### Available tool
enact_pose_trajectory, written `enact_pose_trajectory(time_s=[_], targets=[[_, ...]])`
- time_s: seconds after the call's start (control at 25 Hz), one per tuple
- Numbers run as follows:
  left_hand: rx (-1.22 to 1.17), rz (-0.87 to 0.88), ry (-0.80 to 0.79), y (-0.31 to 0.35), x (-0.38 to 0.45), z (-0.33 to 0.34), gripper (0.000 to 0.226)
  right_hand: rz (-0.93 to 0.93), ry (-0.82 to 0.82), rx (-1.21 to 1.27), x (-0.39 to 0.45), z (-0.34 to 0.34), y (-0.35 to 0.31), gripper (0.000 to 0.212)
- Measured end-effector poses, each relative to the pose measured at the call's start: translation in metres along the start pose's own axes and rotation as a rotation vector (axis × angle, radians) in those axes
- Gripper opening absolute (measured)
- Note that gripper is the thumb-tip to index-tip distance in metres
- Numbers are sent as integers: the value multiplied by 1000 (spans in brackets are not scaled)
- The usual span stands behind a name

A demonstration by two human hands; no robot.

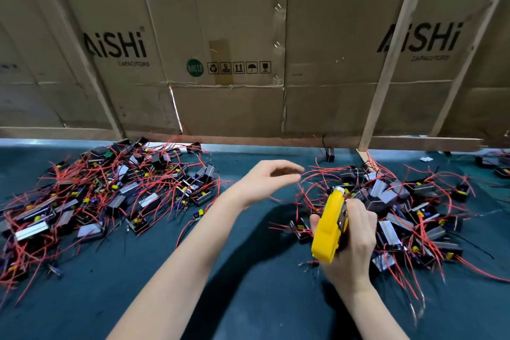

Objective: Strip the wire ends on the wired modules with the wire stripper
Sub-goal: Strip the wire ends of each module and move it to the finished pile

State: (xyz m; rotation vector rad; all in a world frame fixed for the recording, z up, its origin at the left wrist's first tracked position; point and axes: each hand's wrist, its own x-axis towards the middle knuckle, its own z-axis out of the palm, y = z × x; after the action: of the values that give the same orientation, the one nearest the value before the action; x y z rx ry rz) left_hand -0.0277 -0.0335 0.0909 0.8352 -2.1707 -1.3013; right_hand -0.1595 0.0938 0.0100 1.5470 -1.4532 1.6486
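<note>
Head view looked down on both bare hands over a dark mat (248,298). Right hand (352,237) curled its fingers round a yellow stripper (328,225), held upright with its nose pointing away from the person, above the near edge of a pile (408,210) of black modules trailing red wires. Left hand (269,178) hovered ahead of and just left of the stripper, fingers loosely bent with thumb and fingertips close together; a small dark thing showed at the fingertips, but the blur hid whether it was pinched. Red wires from the right pile arched up just beyond those fingertips. Well out to the left of the left hand lay a second pile (110,196) of modules and red wires. Beyond both hands stood a wall of cardboard (226,22) printed "AiSHi", braced by wooden strips (386,72).
</note>
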Motion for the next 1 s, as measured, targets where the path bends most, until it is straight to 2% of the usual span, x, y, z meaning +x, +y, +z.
enact_pose_trajectory(time_s=[0.04,0.12,0.16,0.24,0.28,0.32,0.4,0.44,0.52,0.64,0.76,0.88,1.0], targets=[[31,25,68,-12,-6,-17,23,8,-3,12,0,1,-1,32],[155,24,313,-34,-25,-55,17,39,-28,70,-2,6,-2,29],[250,-3,469,-45,-34,-74,17,62,-54,112,-3,9,-3,20],[516,-136,731,-71,-49,-113,15,110,-101,148,-5,13,-6,22],[646,-256,774,-84,-55,-129,13,114,-119,140,-6,14,-6,19],[740,-397,744,-93,-60,-141,11,117,-126,123,-7,15,-6,22],[824,-628,563,-105,-63,-146,19,133,-140,119,-7,16,-6,23],[849,-664,489,-108,-62,-145,19,150,-135,131,-6,16,-7,26],[895,-635,486,-109,-60,-141,12,188,-147,141,-4,15,-8,45],[1061,-499,705,-98,-59,-143,6,213,-167,133,-3,12,-6,36],[1146,-320,923,-77,-63,-154,9,234,-151,133,-3,13,-3,39],[1115,-245,963,-49,-68,-167,19,258,-151,127,-6,16,3,33],[1049,-86,938,-25,-73,-158,15,256,-157,93,-8,18,8,17]])
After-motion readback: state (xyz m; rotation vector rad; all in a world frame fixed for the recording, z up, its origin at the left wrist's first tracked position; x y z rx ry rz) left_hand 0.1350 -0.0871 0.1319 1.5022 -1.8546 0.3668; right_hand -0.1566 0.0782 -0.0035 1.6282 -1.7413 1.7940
